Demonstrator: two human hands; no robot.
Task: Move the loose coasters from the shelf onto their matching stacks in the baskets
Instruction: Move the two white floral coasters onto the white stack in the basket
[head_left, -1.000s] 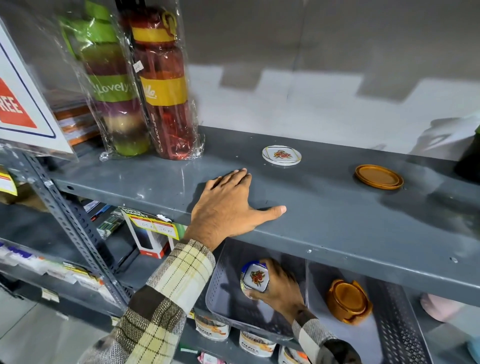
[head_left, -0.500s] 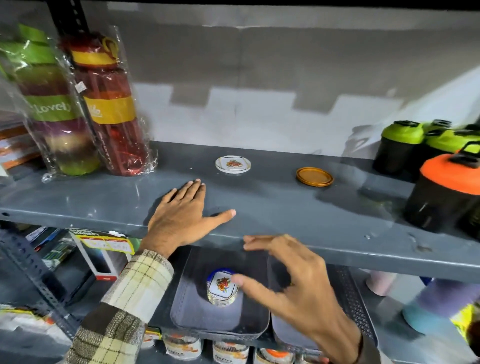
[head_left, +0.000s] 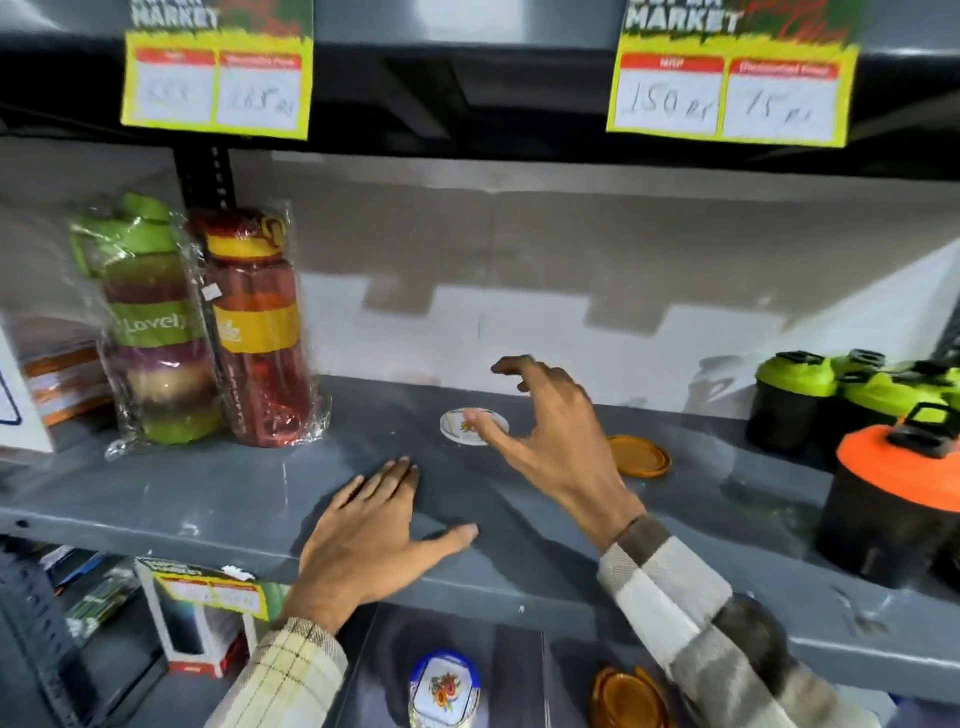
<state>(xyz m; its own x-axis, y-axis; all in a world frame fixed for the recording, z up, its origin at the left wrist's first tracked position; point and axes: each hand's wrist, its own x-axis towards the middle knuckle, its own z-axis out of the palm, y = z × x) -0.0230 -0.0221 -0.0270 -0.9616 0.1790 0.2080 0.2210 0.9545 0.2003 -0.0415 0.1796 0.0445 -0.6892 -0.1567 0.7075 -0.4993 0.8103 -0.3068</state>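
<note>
Reaching over the grey shelf (head_left: 218, 499), the right hand (head_left: 561, 447) has its fingers spread wide and curled, nothing in its grasp. Its thumb tip lies across the near right part of the white floral coaster (head_left: 470, 427), while the index and other fingers arch above and beyond it on the far right side, clear of the disc. Whether the thumb actually presses the coaster I can't tell. That coaster lies flat on the shelf, face up; it's round, so no long axis to call, and its printed flower sits near the centre, partly under the thumb.

Just right of the hand, the orange coaster (head_left: 640, 456) lies flat too, its left edge hidden behind the wrist, apart from the white one.

Over to the left hand (head_left: 376, 540): palm down, fingers flat and splayed on the near edge of the shelf, holding nothing, thumb pointing right.

Below the shelf, the floral stack (head_left: 444, 693) stands in a dark basket (head_left: 519, 670), and the orange stack (head_left: 626, 699) sits to its right, partly behind the right sleeve.

Wrapped bottles (head_left: 202, 327) stand at the far left, and green and orange-lidded shakers (head_left: 893, 483) stand at the right.
</note>
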